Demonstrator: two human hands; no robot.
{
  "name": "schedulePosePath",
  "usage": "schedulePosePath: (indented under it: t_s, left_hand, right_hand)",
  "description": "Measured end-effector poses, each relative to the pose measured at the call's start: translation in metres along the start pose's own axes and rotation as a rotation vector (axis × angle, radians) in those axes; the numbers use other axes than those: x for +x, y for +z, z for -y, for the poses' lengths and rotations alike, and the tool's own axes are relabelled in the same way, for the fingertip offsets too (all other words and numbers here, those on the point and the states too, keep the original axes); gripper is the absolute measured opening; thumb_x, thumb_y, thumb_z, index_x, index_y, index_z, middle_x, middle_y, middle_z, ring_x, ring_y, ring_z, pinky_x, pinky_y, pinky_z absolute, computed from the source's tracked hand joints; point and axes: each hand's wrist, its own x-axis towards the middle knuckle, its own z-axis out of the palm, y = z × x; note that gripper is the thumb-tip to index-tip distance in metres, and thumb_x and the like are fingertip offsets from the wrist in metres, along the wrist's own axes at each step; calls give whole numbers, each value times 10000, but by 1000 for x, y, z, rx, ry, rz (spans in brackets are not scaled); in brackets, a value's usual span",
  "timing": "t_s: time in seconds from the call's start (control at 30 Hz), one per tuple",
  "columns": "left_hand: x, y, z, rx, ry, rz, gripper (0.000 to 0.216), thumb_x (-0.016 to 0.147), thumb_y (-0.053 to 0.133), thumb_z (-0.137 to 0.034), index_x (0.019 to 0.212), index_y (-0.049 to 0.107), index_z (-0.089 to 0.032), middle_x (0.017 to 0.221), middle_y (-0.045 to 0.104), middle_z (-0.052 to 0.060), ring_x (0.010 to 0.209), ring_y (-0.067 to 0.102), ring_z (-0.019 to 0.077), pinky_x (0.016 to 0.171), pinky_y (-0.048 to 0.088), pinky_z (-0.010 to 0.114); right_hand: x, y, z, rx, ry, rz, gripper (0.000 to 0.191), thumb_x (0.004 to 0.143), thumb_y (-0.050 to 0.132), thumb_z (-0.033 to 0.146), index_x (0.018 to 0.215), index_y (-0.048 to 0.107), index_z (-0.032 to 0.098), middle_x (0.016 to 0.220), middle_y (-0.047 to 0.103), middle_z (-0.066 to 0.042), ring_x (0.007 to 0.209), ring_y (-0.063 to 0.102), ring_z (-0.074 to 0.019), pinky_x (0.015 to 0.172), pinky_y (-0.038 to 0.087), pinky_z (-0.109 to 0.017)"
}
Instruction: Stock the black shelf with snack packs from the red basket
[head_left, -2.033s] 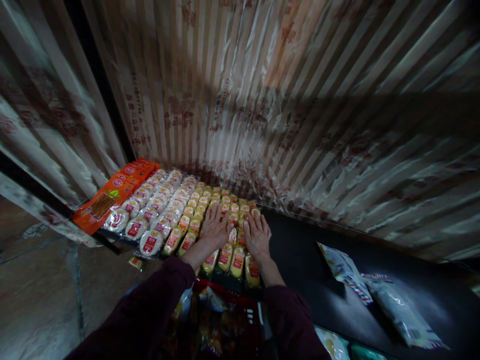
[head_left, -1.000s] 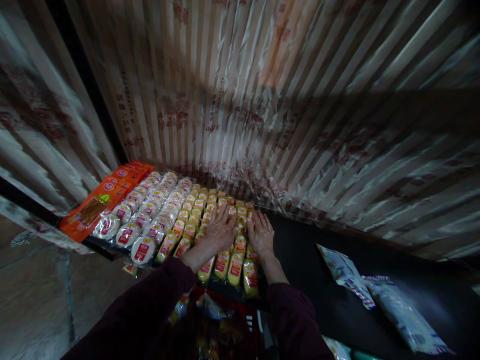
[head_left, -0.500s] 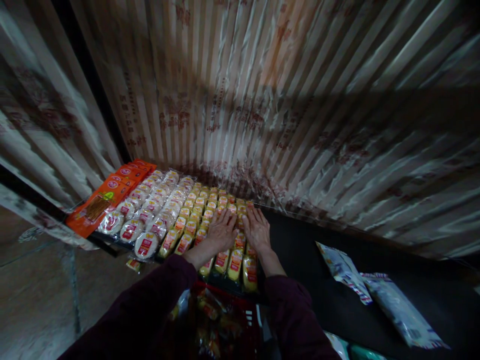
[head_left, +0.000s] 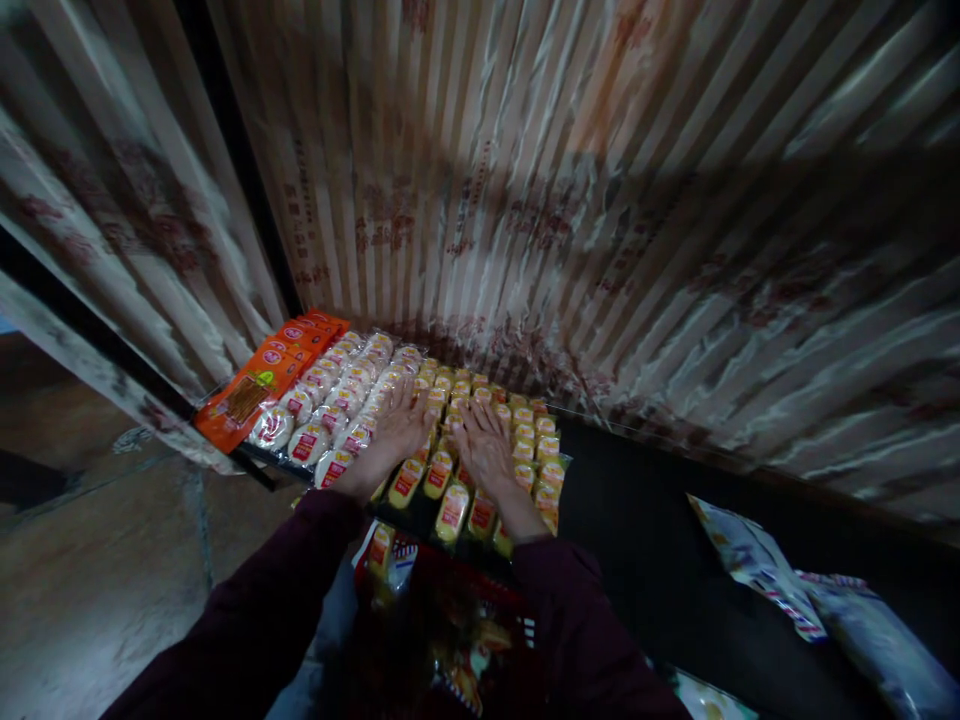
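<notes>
Rows of small yellow snack packets (head_left: pixel 528 443) lie on a dark shelf (head_left: pixel 630 520). My left hand (head_left: pixel 395 432) lies flat on them with fingers stretched out, at the border with the white round packets (head_left: pixel 324 400). Beside it, my right hand (head_left: pixel 484 447) also rests flat and open on the yellow packets. Neither hand holds anything. Dark sleeves cover both arms.
Orange packets (head_left: pixel 259 385) line the shelf's left end. A striped patterned cloth (head_left: pixel 525 200) hangs behind the shelf. White printed bags (head_left: pixel 750 560) lie on the shelf at right. A red basket of goods (head_left: pixel 450 640) sits below my arms. Bare floor (head_left: pixel 90 560) shows at left.
Both hands have slid left across the yellow packets, the left one reaching the white packets. The view has shifted so the shelf sits further right.
</notes>
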Motion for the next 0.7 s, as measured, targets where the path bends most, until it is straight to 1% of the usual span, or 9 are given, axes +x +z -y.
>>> schedulePosePath:
  t_s: [0.1, 0.2, 0.4, 0.53, 0.63, 0.7]
  left_hand:
    - [-3, 7, 9, -13, 12, -5, 509, 965, 343, -370, 1430, 406, -173, 1521, 338, 148, 1436, 230, 304, 1141, 243, 512]
    - [-7, 14, 8, -28, 17, -41, 537, 957, 368, -378, 1451, 367, -168, 1524, 329, 154, 1440, 216, 310, 1144, 235, 517]
    - [-12, 18, 1, -55, 8, -127, 525, 960, 360, -375, 1429, 404, -143, 1509, 346, 175, 1438, 219, 319, 1143, 233, 526]
    - [-14, 20, 0, -74, 2, -179, 511, 952, 377, -356, 1419, 422, -153, 1506, 359, 164, 1430, 242, 319, 1138, 245, 531]
    - [-13, 19, 1, -93, -1, -217, 504, 946, 384, -351, 1408, 434, -153, 1496, 376, 165, 1427, 252, 316, 1133, 259, 532]
    - [-11, 16, 3, -115, 4, -246, 503, 949, 374, -358, 1406, 432, -155, 1493, 380, 167, 1428, 253, 312, 1128, 270, 534]
  right_hand:
    - [5, 5, 16, -7, -6, 49, 469, 981, 315, 368, 1357, 515, 171, 1437, 489, -111, 1388, 339, -253, 1125, 250, -456]
    - [6, 8, 22, -17, -15, 70, 463, 979, 331, 378, 1366, 503, 192, 1441, 485, -107, 1393, 329, -253, 1118, 250, -468]
    - [2, 13, 19, -36, -45, 97, 468, 973, 351, 399, 1359, 509, 188, 1454, 470, -104, 1389, 337, -252, 1124, 241, -457]
    - [2, 15, 19, -30, -50, 97, 467, 977, 339, 391, 1352, 517, 175, 1451, 474, -104, 1386, 341, -259, 1127, 235, -464]
    - [3, 14, 18, -13, -54, 99, 478, 976, 340, 392, 1353, 514, 156, 1456, 464, -118, 1390, 333, -268, 1128, 238, -468]
    - [4, 10, 17, 7, -60, 75, 484, 976, 336, 394, 1364, 501, 157, 1469, 445, -123, 1397, 323, -266, 1127, 242, -475]
